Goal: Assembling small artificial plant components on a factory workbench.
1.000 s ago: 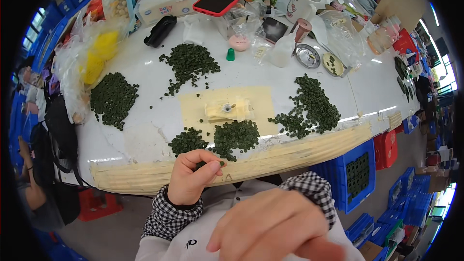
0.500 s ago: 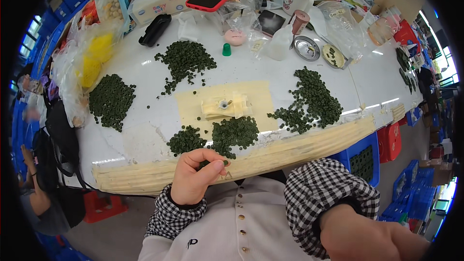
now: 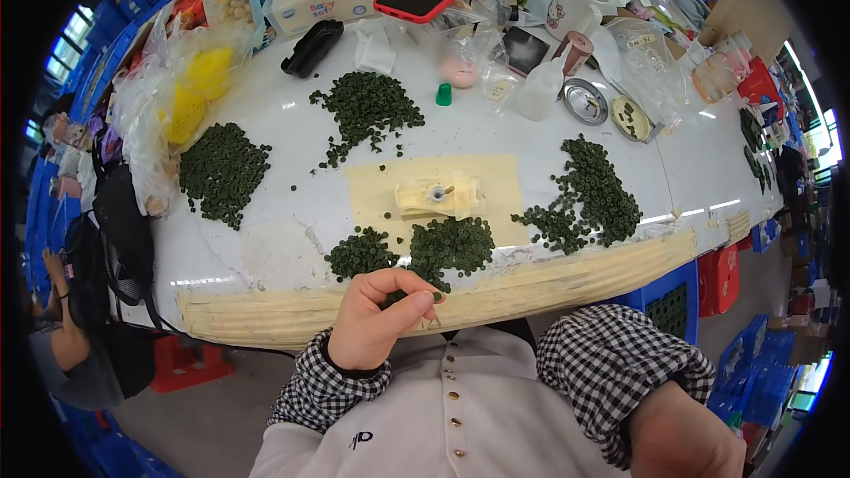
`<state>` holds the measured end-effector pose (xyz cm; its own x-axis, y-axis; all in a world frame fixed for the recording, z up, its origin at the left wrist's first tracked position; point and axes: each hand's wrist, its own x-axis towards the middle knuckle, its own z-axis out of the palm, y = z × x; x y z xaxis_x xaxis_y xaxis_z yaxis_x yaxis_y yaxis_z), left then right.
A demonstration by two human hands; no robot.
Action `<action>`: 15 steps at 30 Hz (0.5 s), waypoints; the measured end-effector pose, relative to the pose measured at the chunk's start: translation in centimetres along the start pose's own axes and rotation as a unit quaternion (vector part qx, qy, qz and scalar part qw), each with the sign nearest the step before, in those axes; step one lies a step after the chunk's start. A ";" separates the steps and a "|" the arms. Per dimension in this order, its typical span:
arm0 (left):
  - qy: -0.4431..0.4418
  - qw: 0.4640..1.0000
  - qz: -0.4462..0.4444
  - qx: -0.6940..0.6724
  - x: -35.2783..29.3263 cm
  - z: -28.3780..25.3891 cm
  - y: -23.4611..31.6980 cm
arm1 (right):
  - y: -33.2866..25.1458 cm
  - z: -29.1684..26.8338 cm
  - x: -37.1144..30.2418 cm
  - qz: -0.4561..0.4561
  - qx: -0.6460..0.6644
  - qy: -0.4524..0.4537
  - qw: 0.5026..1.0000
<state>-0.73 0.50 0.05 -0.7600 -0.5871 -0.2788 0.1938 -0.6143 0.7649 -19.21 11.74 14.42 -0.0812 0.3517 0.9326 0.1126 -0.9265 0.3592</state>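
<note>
Piece (image 3: 437, 296), green, pinched between thumb and forefinger of my left hand (image 3: 379, 317), at the near edge of the table (image 3: 509, 142). From it: twelve o'clock, near pile (image 3: 452, 245), then taped block (image 3: 456, 203); two o'clock, right pile (image 3: 595, 190); ten o'clock, small pile (image 3: 361, 253); four o'clock, my right hand (image 3: 695, 435), finger state impossible to tell.

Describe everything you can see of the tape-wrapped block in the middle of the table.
The block is oblong and wrapped in cream tape, with a clearer, shinier strip at its right end. A round, greyish fitting with a dark centre sits on top, a short brownish peg beside it. The block lies on a yellowish patch on the white table, just behind a pile of dark green rings. The left hand is apart from it.
</note>
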 end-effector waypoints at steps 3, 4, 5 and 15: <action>0.016 1.000 -0.009 0.022 -0.2 0.1 0.4 | 0.5 -0.2 -0.5 0.005 0.011 0.106 0.994; 0.015 1.000 -0.010 0.020 -0.2 -0.1 0.4 | 0.3 -0.7 -1.1 0.049 -0.005 0.140 0.989; 0.012 1.000 -0.011 0.017 -0.2 -0.2 0.4 | 0.0 -0.9 -1.6 0.094 -0.023 0.170 0.981; 0.044 0.996 0.037 0.062 -0.4 0.3 0.7 | -1.8 -1.4 -8.4 0.527 -0.179 0.020 0.831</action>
<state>-0.46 0.48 0.84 -0.6888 -0.6749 -0.2646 0.1641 -0.5007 0.8500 -20.11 10.29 5.85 -0.1584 -0.6778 0.7180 -0.1597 -0.7000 -0.6960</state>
